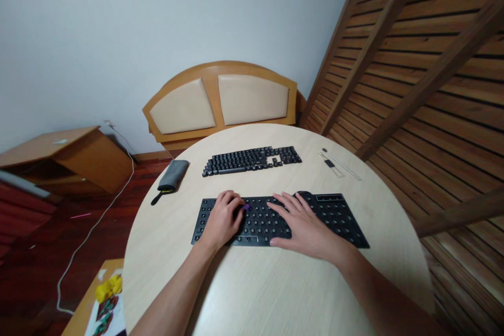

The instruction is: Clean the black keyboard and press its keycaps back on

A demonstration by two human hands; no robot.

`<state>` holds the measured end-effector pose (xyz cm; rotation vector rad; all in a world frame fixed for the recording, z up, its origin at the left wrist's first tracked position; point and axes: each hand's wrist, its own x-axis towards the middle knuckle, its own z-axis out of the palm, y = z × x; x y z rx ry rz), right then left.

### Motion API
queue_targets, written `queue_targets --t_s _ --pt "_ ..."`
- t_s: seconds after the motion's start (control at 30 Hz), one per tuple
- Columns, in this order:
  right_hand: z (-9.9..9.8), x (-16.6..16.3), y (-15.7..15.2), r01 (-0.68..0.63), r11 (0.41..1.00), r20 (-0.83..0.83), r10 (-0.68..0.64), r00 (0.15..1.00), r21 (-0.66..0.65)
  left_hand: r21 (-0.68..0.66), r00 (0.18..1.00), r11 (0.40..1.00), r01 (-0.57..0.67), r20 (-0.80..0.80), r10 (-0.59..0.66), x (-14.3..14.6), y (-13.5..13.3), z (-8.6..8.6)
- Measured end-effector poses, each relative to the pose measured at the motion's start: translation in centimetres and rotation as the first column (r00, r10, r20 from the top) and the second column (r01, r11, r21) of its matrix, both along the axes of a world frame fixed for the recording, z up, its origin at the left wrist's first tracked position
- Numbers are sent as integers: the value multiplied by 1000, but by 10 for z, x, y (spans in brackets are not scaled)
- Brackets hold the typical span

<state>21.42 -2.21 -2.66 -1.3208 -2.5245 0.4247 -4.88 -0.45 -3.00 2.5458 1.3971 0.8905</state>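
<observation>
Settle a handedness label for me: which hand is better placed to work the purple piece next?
Probably the left hand: it is right by the purple piece, while the right hand is spread over the keyboard, farther off.

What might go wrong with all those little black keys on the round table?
The loose black plastic keycaps lie in rows just beyond both hands, so a bump might scatter them. The small purple piece by the left hand could slip away onto the flat black keyboard base. The spread right hand, placed over that base, might nudge it sideways.
</observation>
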Motion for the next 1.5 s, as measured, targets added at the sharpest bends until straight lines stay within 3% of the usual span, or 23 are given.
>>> queue_targets --t_s 0.23,0.53,0.9,1.23,1.37,1.5 --pt "-2 0 1 1 1000 5 -1 1000 -6 40 999 999 -26 -29 27 9 -2 -1" --pt "-2 1 0 9 1000 -8 -9 1000 -22 -6 952 978 209 -226 -205 -10 11 14" --pt "-2 1 0 7 1000 -3 -7 1000 -10 -22 892 943 333 -318 -322 -15 13 20" --pt "-1 0 1 6 1000 -1 -6 1000 -4 -25 766 896 444 -507 -394 -16 24 34" --pt "3 -1 0 13 1000 7 -13 1000 -21 -9 763 886 464 -504 -405 -16 25 32" --pt "4 -1 -1 14 999 -1 -14 1000 -33 -45 827 899 435 -374 -419 -15 24 28"
